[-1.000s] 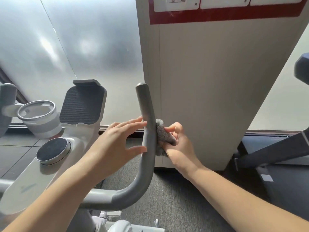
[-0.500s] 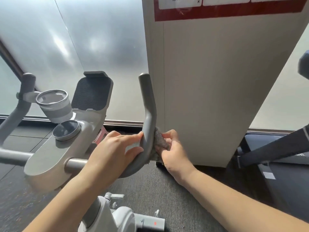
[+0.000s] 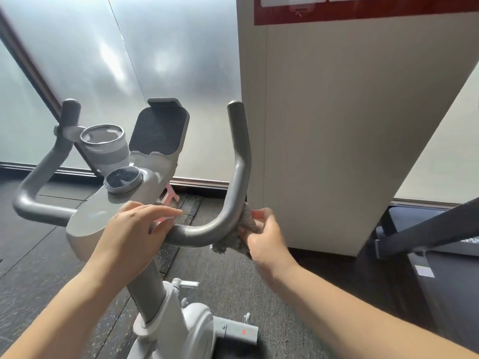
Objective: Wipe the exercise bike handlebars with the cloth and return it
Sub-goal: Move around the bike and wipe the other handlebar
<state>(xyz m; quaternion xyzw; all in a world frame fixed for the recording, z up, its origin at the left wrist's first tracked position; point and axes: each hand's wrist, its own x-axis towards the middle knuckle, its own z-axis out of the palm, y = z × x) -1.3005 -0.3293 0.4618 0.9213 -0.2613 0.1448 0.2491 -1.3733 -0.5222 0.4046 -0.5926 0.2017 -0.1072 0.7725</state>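
Note:
The exercise bike's grey handlebars [image 3: 234, 161] form a wide U with two upright ends. My right hand [image 3: 267, 238] presses a bunched grey cloth [image 3: 239, 235] against the outer side of the right bend. My left hand [image 3: 134, 229] rests over the horizontal bar just left of that bend, beside the white console [image 3: 108, 211], fingers curled loosely on the bar. The left upright end [image 3: 70, 110] is bare.
A cup holder [image 3: 103, 141], a round dial [image 3: 123, 178] and a dark tablet rest [image 3: 159, 129] sit on the console. A beige pillar [image 3: 350, 125] stands close to the right handlebar. Frosted glass lies ahead; another dark machine [image 3: 425, 229] is at right.
My right hand has slid the cloth down the right upright to the lower bend. My left hand moved down onto the horizontal bar. The view dropped back, showing the whole handlebar.

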